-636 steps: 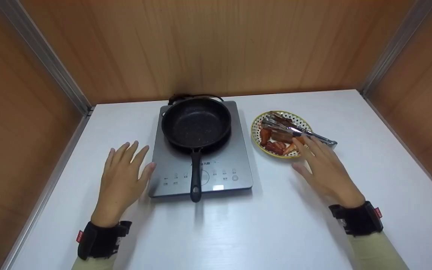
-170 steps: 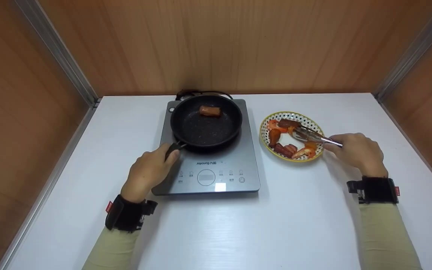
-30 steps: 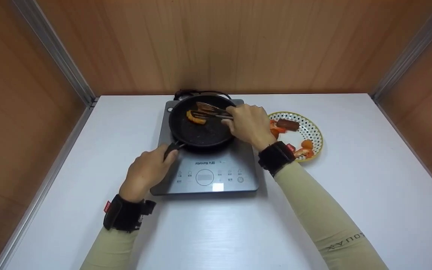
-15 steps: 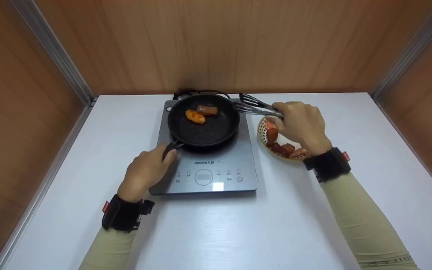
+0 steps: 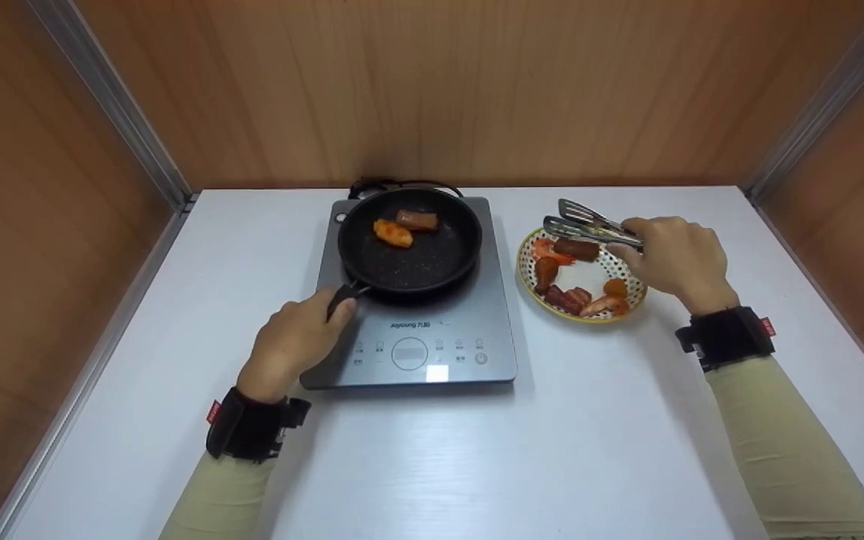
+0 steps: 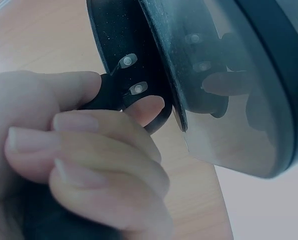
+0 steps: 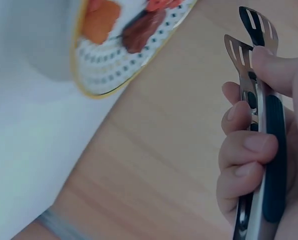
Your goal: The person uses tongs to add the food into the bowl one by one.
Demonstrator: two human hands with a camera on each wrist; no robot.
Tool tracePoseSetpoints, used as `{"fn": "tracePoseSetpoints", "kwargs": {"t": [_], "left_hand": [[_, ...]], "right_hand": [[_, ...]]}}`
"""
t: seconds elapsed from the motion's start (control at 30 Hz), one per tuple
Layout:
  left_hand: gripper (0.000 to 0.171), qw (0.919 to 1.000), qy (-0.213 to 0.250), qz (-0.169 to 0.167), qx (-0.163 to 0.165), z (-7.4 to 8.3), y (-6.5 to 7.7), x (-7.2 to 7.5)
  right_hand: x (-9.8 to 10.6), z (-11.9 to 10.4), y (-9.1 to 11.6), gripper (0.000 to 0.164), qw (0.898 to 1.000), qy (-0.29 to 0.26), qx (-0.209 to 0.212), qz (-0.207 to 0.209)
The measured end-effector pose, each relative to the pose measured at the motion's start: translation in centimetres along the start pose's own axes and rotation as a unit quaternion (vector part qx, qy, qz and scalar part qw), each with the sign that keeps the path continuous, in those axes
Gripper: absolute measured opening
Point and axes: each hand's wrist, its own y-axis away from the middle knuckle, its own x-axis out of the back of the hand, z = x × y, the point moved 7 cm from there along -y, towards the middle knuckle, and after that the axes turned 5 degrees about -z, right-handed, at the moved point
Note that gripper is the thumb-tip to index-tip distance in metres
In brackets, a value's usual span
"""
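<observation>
Left grip [image 5: 293, 341] holding pan handle [image 5: 340, 298], right grip [image 5: 676, 251] holding tongs [image 5: 583, 232]
The pan [image 5: 417, 264] is sitting beyond the left grip, a plate [image 5: 586, 277] just beside the right grip.

a white counter [image 5: 432, 457] fills the lower view, a soft glare on its near middle, and its far edge runs along the foot of a brown wood-grain back panel [image 5: 432, 90]. matching wood-grain stands at either side, a left panel [image 5: 34, 225] and a right panel [image 5: 852, 225], with a grey metal left post [image 5: 112, 97] and right post [image 5: 827, 105] at the corners. a black cable [image 5: 368, 184] lies bunched near the counter's far edge, a dark patch of shadow on the wood behind it.
</observation>
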Motion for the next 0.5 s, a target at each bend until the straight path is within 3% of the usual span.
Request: {"fn": "tracePoseSetpoints", "kwargs": {"t": [0.27,0.5], "left_hand": [[0.037,0.9999,-0.004,0.000,0.010,-0.3,-0.1,-0.1],[0.035,1.0000,-0.003,0.005,0.007,-0.3,-0.1,-0.1]], "right_hand": [[-2.1,3.6,0.4,0.052,0.999,0.008,-0.021,-0.043],[-3.0,4.8,0.6,0.052,0.998,0.006,-0.016,-0.058]]}}
